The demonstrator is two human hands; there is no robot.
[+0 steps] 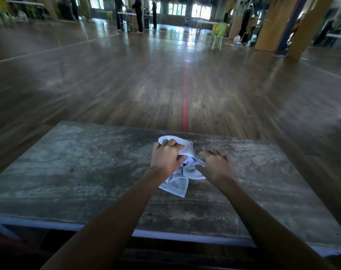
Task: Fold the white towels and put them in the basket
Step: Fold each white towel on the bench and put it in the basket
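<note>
My left hand [166, 158] bunching a crumpled white towel [176, 185] in curled fingers, near the table's [68, 162] far edge, my right hand [216, 166] just beside it, blurred, fingers bent, can't tell if pinching

Worn grey table [87, 172], crumpled white towel [175, 184]

The towel [177, 184] lies on the worktop [68, 172], nearer the far edge, a little right of middle. The left grip [166, 157] is on the towel's far part, bunching it; the right grip [214, 166] is just beside the towel's right edge. Behind the worktop is the floor [107, 84]. A chair [218, 34] stands far back on the right, with people [138, 14] to its left.
</note>
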